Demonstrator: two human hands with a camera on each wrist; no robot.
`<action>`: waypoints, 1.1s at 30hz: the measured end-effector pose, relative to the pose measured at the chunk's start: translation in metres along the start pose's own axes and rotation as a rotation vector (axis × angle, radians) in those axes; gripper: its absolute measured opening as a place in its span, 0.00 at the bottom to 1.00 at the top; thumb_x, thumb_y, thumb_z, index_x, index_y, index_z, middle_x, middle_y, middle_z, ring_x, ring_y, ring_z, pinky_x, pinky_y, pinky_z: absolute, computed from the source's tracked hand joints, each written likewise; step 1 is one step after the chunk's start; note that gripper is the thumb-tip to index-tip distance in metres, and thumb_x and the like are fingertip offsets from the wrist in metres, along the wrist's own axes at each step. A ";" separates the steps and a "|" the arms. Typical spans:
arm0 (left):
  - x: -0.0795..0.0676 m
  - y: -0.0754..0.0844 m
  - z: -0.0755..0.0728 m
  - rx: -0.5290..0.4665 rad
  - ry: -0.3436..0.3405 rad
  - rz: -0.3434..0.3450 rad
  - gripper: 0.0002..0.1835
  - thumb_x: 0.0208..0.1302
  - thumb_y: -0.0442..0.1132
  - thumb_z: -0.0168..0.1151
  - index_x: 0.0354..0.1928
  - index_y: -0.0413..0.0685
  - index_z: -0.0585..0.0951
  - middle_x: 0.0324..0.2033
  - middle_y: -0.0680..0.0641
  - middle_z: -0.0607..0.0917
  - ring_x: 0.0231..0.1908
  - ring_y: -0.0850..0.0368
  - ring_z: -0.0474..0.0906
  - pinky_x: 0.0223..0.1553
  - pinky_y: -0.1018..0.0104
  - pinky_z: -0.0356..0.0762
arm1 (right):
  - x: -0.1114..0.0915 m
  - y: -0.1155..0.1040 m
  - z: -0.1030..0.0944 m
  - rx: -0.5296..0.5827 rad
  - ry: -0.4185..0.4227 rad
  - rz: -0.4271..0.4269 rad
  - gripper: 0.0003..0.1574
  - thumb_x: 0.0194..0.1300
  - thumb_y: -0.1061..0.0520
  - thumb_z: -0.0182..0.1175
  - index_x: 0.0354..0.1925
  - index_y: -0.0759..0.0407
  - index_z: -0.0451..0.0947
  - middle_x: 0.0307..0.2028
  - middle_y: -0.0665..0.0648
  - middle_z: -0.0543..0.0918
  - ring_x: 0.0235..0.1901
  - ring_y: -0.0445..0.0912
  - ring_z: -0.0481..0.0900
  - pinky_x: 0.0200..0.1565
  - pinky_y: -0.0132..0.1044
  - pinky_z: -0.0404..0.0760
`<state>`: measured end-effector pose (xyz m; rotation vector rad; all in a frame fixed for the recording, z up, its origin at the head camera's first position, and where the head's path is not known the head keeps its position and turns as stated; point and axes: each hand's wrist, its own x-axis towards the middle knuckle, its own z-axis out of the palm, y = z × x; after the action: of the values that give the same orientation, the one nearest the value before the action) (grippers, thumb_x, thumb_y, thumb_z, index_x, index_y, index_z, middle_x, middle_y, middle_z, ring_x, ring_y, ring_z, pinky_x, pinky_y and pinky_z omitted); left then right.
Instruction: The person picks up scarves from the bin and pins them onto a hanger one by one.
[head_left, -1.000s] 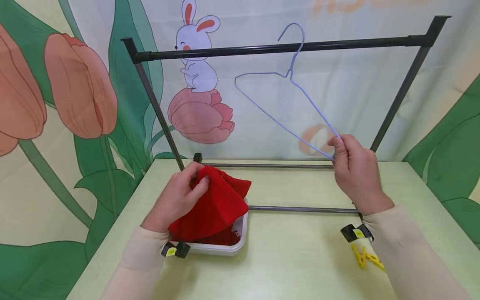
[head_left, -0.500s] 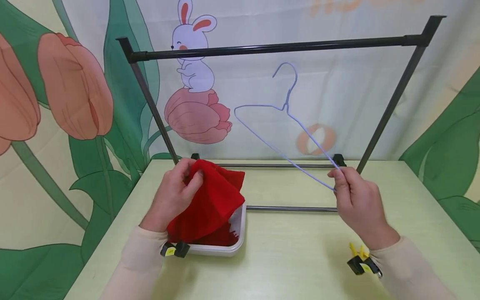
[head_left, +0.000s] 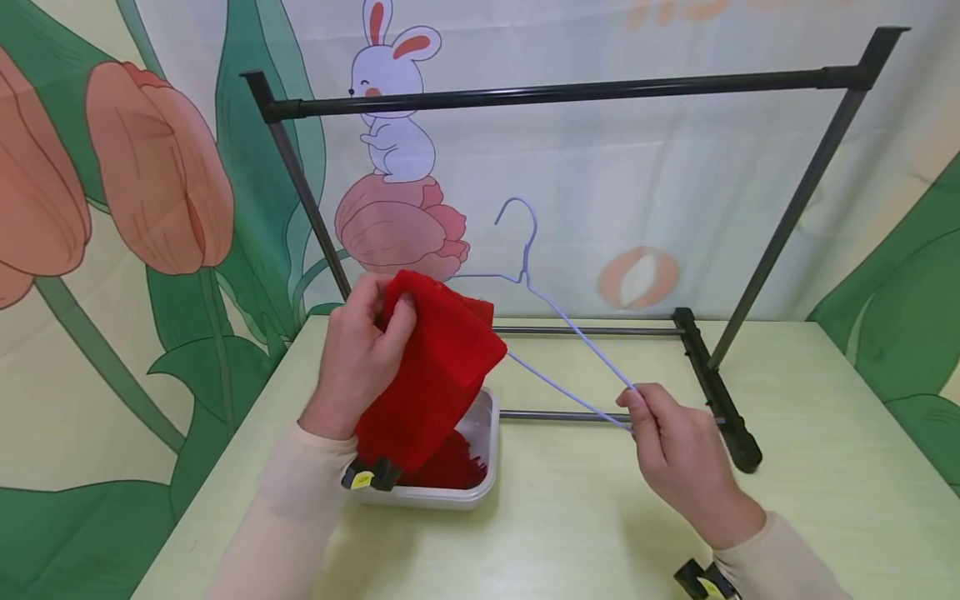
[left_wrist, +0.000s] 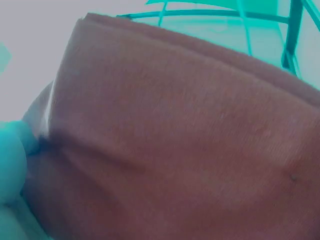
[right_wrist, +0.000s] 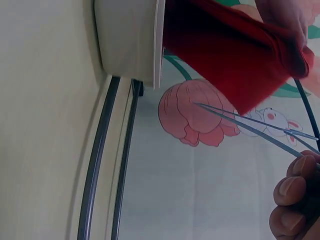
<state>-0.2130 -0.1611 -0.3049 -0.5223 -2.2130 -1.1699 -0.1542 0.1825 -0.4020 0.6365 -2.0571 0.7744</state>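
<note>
My left hand [head_left: 360, 354] pinches the upper edge of a folded red cloth [head_left: 442, 375] between thumb and fingers. The cloth hangs over a white plastic tub [head_left: 489, 450], where more red fabric [head_left: 450, 468] lies. In the left wrist view the cloth [left_wrist: 175, 125] fills most of the picture. My right hand [head_left: 682, 458] grips a thin lilac wire hanger [head_left: 573, 327] by one lower corner, hook up. The hanger's far end is hidden behind the cloth in the head view. In the right wrist view the hanger [right_wrist: 250, 127] points toward the cloth [right_wrist: 235, 60].
A black clothes rack [head_left: 555, 94] stands on the pale table [head_left: 570, 517], its top bar above both hands. Its foot [head_left: 720, 392] lies beyond my right hand, and a low crossbar [head_left: 555, 415] runs behind the tub. A printed curtain [head_left: 585, 167] hangs behind.
The hanger has come down from the rack's top bar and moved left, behind the cloth. My left hand has lifted the red cloth higher out of the tub.
</note>
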 end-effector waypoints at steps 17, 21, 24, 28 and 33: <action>0.010 0.032 0.068 0.059 -0.090 0.000 0.14 0.77 0.38 0.64 0.57 0.41 0.77 0.46 0.39 0.92 0.40 0.44 0.92 0.44 0.48 0.93 | 0.001 -0.033 0.010 0.175 0.027 0.051 0.10 0.72 0.73 0.60 0.39 0.61 0.81 0.18 0.43 0.74 0.19 0.31 0.68 0.23 0.23 0.70; 0.007 0.031 0.084 0.075 -0.149 -0.008 0.13 0.77 0.39 0.65 0.56 0.41 0.77 0.46 0.40 0.92 0.40 0.44 0.92 0.45 0.49 0.93 | 0.002 -0.039 0.011 0.189 0.023 0.069 0.11 0.70 0.75 0.60 0.39 0.61 0.80 0.18 0.44 0.75 0.18 0.31 0.69 0.22 0.23 0.70; 0.005 0.027 0.091 0.124 -0.203 -0.002 0.12 0.76 0.39 0.67 0.55 0.43 0.78 0.46 0.41 0.92 0.41 0.46 0.92 0.46 0.50 0.93 | 0.002 -0.043 0.012 0.209 0.011 0.111 0.12 0.69 0.76 0.60 0.39 0.61 0.80 0.18 0.44 0.75 0.18 0.31 0.69 0.22 0.23 0.70; 0.005 0.021 0.096 0.294 -0.319 0.051 0.15 0.74 0.42 0.71 0.58 0.49 0.85 0.49 0.46 0.93 0.45 0.49 0.90 0.53 0.55 0.91 | 0.002 -0.046 0.013 0.220 0.006 0.118 0.12 0.70 0.76 0.60 0.39 0.61 0.80 0.18 0.44 0.75 0.18 0.30 0.69 0.21 0.23 0.69; 0.004 0.016 0.097 0.560 -0.474 0.097 0.25 0.72 0.51 0.72 0.66 0.52 0.83 0.60 0.48 0.89 0.62 0.48 0.82 0.67 0.48 0.76 | 0.003 -0.050 0.016 0.198 0.015 0.075 0.10 0.70 0.75 0.61 0.39 0.62 0.80 0.18 0.45 0.75 0.19 0.31 0.69 0.22 0.23 0.70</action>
<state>-0.2363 -0.0707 -0.3360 -0.7019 -2.7275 -0.3525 -0.1307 0.1367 -0.3921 0.6626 -2.0154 1.0329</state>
